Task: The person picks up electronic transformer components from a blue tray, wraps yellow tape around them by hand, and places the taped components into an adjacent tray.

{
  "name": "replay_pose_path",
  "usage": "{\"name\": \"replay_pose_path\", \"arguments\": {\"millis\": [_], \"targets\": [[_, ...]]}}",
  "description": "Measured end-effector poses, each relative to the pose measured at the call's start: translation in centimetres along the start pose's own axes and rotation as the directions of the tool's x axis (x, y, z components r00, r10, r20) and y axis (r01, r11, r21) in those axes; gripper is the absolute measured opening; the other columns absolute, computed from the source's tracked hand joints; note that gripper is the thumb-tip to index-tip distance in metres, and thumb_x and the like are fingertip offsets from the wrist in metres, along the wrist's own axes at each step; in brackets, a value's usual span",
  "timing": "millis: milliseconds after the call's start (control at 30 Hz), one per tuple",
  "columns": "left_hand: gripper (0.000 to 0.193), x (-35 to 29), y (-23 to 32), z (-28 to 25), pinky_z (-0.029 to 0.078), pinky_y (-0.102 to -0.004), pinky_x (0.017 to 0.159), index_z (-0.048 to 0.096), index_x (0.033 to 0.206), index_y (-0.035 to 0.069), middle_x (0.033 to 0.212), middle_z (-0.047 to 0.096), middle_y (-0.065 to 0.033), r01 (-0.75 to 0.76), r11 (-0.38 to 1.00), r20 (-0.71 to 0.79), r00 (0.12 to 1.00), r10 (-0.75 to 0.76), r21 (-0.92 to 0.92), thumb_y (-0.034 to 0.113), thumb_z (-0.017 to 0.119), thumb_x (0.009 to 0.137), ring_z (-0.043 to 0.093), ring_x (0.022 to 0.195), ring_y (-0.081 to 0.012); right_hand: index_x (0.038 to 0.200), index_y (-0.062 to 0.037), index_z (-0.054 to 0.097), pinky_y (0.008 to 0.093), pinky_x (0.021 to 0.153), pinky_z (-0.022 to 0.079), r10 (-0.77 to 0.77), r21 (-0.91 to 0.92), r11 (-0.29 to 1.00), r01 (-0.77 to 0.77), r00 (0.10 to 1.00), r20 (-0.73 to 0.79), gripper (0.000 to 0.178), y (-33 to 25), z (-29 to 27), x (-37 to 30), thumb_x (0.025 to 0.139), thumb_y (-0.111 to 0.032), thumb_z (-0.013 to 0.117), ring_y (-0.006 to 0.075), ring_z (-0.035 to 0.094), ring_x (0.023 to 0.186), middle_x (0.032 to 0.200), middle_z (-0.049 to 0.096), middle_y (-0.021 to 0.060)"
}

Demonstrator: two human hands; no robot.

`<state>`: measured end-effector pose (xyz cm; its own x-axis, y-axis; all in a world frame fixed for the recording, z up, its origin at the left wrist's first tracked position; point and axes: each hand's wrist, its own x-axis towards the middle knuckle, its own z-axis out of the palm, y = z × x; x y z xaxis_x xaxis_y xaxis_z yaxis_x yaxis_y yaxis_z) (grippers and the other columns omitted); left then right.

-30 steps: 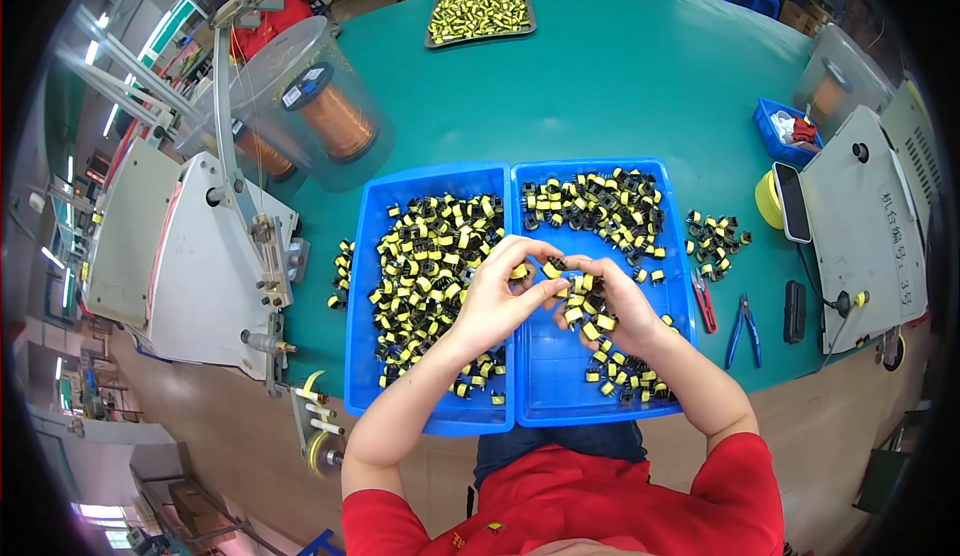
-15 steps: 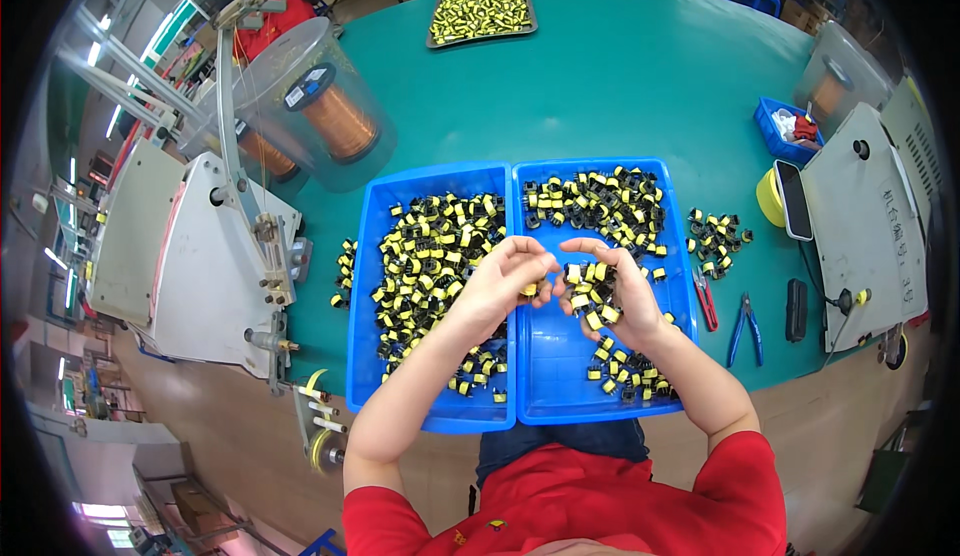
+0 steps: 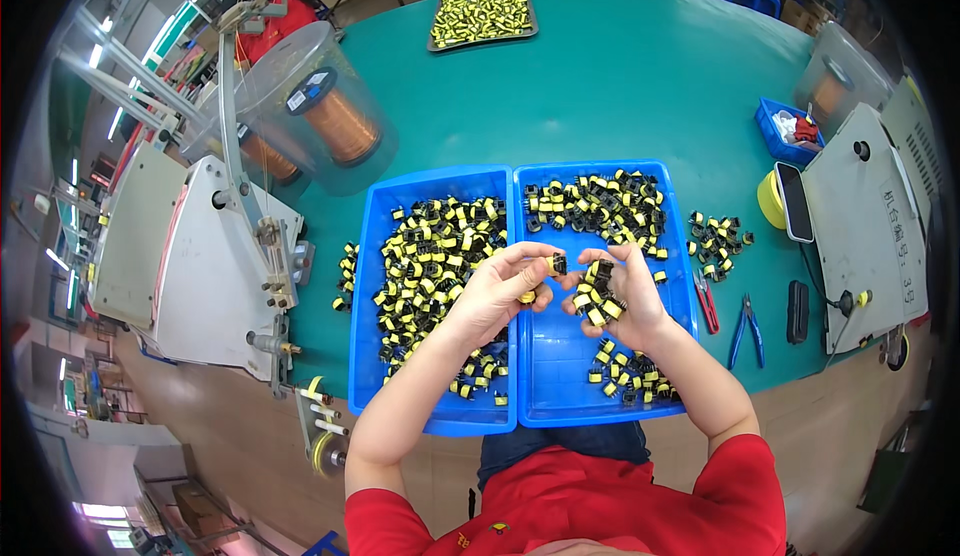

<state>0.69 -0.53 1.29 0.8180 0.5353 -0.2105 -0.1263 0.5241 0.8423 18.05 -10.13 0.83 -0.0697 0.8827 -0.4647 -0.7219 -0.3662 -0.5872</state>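
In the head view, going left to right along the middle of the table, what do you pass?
Grey winding machine → left blue tray → left hand → right hand → loose pile of yellow-black parts → blue-handled pliers → grey machine on the right.

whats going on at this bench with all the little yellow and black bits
A person in a red shirt works over two blue trays side by side on a green table, both holding small yellow-and-black parts. The left hand pinches one small part at its fingertips, while the right hand cups a cluster of parts. More loose parts lie right of the trays, near blue-handled pliers.
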Motion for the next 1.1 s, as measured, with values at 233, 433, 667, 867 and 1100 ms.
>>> {"name": "replay_pose_path", "arguments": {"millis": [233,433,667,867,1100], "targets": [[0.036,0.1,0.0,-0.1,0.041,-0.0254,0.059,0.055,0.107,0.003,0.094,0.062,-0.0087,0.079,0.989,0.014,0.997,-0.078,-0.127,0.035,0.05,0.093,0.049,0.064,-0.0119,0.106,-0.0123,0.042,0.0297,0.043,0.037,0.141,-0.139,0.981,-0.132,0.988,0.055,0.038,0.7,-0.9,0.8,0.09,-0.046,0.034,0.0218,0.059,0.071,0.088,0.057,0.0078],[0.04,0.0,0.5,0.1,0.04,-0.0254,0.058,0.055,0.107,0.001,0.089,0.061,-0.0063,0.155,0.967,-0.027,0.986,-0.164,-0.202,0.039,0.047,0.094,0.047,0.062,-0.011,0.108,-0.0111,0.045,0.0274,0.04,0.036,0.187,-0.213,0.962,-0.169,0.98,0.063,0.039,0.3,-0.1,0.4,0.092,-0.044,0.031,0.0186,0.059,0.07,0.085,0.057,0.0064],[0.041,0.0,0.4,-0.1,0.041,-0.0254,0.059,0.054,0.107,0.0,0.087,0.058,-0.0047,0.144,0.962,-0.026,0.988,-0.154,-0.233,0.038,0.048,0.094,0.047,0.063,-0.0103,0.108,-0.0106,0.048,0.0268,0.039,0.037,0.158,-0.229,0.965,-0.127,0.98,0.123,0.04,0.8,-0.2,0.6,0.093,-0.043,0.03,0.0174,0.059,0.069,0.087,0.057,0.0059],[0.04,0.1,0.3,-0.4,0.042,-0.0262,0.062,0.054,0.107,0.001,0.088,0.058,-0.0052,0.129,0.96,-0.005,0.991,-0.135,-0.249,0.038,0.047,0.094,0.048,0.067,-0.0102,0.113,-0.0121,0.047,0.0262,0.04,0.038,0.104,-0.186,0.98,-0.071,0.979,0.175,0.038,0.5,0.1,0.4,0.094,-0.041,0.031,0.0168,0.059,0.07,0.088,0.056,0.0063],[0.036,-0.2,1.0,-0.5,0.044,-0.0278,0.068,0.055,0.099,0.005,0.093,0.057,-0.004,0.026,0.999,-0.112,0.993,-0.023,0.028,0.039,0.041,0.097,0.051,0.076,-0.0107,0.112,-0.0113,0.045,0.0247,0.037,0.04,0.109,-0.168,0.982,-0.082,0.981,0.162,0.038,0.5,0.2,0.3,0.095,-0.04,0.028,0.0184,0.057,0.072,0.089,0.053,0.0077]]}}
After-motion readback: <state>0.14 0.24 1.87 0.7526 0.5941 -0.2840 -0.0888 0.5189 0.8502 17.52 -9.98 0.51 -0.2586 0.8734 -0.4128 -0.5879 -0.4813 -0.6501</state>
